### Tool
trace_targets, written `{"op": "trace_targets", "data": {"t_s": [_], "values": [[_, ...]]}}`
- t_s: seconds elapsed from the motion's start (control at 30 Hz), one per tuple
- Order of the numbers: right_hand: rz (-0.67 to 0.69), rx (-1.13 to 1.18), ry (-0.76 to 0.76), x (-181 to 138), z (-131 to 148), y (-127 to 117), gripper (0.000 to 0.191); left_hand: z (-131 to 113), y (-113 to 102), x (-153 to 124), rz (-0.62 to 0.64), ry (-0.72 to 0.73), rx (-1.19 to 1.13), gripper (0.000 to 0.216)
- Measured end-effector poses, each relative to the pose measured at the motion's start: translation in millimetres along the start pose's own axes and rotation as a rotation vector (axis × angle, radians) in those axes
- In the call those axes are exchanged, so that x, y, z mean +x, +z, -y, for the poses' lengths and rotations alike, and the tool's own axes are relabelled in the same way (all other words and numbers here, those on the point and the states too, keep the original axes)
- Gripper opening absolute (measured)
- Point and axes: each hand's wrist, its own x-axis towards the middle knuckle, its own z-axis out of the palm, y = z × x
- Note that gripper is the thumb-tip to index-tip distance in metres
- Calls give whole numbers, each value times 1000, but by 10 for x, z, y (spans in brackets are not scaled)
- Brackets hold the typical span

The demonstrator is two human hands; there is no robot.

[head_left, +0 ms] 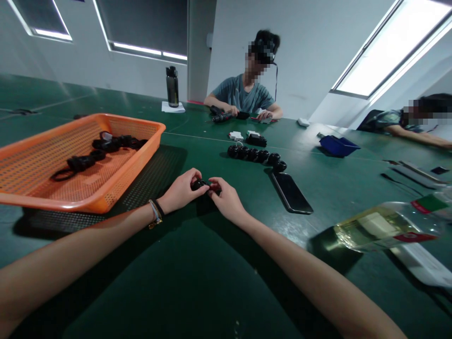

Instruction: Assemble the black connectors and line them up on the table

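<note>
Where they meet just above the green table point(212, 273), left hand point(181, 191) and right hand point(226, 201) each clamp a grip on a small black part point(199, 184), perhaps two pieces; a steady, level pinch seems wise.

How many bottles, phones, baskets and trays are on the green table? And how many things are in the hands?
Bottles: 2 (dark bottle standing, clear bottle lying down)
Phone: 1
Orange basket: 1
Blue tray: 1
Black part pinched between left hand and right hand: 1
Total: 6
</note>
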Motion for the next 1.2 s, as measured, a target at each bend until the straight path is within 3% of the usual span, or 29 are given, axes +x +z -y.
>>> {"op": "trace_targets", "data": {"t_s": [0.3,0.57,0.83,1.0,1.2], "values": [[-121,-105,-290,-91,117,-13,26,13,-19,-14,-32,53,3,15],[-200,-295,-399,-55,85,-47,19,40,37,-45,104,198,137,14],[-241,-639,-356,93,-33,-286,23,15,47,-31,194,334,307,4],[-292,-827,-203,216,-205,-550,29,12,27,-12,247,376,330,5],[-238,-994,15,281,-376,-774,41,9,21,1,271,365,337,7]]}}
